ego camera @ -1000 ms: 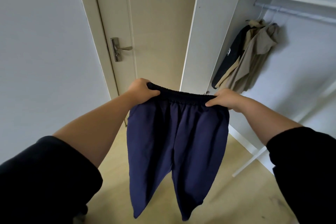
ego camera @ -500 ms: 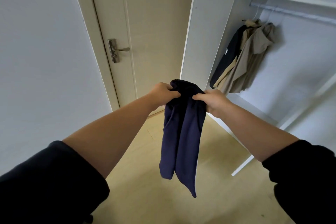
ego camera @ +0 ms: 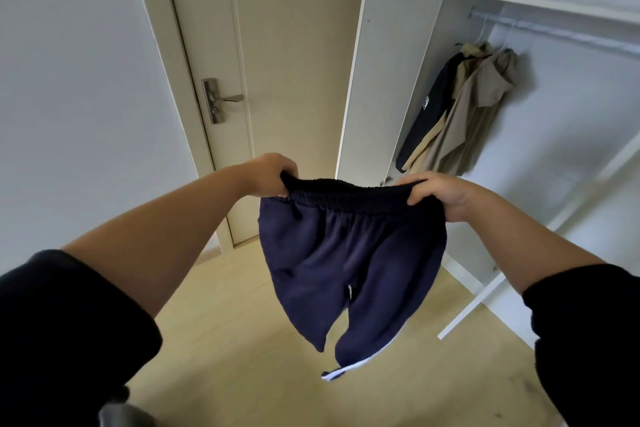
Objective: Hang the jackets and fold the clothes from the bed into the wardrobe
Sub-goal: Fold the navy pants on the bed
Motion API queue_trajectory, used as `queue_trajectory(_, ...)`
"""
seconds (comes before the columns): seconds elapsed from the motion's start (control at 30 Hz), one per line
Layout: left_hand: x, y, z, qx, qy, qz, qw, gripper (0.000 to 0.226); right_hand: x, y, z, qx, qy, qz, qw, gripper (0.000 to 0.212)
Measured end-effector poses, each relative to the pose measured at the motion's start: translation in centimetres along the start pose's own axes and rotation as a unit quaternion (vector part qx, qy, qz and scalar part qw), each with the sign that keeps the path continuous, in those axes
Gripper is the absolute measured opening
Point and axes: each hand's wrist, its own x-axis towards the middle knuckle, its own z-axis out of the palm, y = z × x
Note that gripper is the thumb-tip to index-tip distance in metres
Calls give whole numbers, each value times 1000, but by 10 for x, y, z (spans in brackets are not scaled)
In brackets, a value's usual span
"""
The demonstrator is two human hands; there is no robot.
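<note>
Head view: soft, light navy trousers are gripped at the elastic waistband's ends by left hand and right hand, apart; best held there.

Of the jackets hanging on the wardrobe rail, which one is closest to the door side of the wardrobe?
The dark navy jacket. It hangs leftmost, against the wardrobe's side panel, and bears a small white patch; the beige jackets hang to its right.
</note>
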Motion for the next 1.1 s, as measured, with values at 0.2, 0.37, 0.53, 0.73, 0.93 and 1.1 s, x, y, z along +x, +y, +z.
queue_trajectory(0.2,-14,17,11,-2,-197,13,980,61,1,-13,14,-15,-38,-41,998,39)
queue_trajectory(0.37,-18,17,41,-102,-168,-5,980,12,2,-20,9,-49,-35,-47,997,21)
queue_trajectory(0.53,-25,12,34,-259,-181,-80,945,25,2,-15,13,-182,137,-56,972,17)
queue_trajectory(0.73,-19,43,26,-243,-129,-145,950,43,6,-1,48,-229,321,-135,909,9)
queue_trajectory(0.93,-17,67,22,-397,-49,-196,895,21,-12,-3,66,-165,246,-122,947,20)
queue_trajectory(1.1,-20,88,21,-567,-28,-210,796,11,-20,10,83,-99,303,-195,927,34)
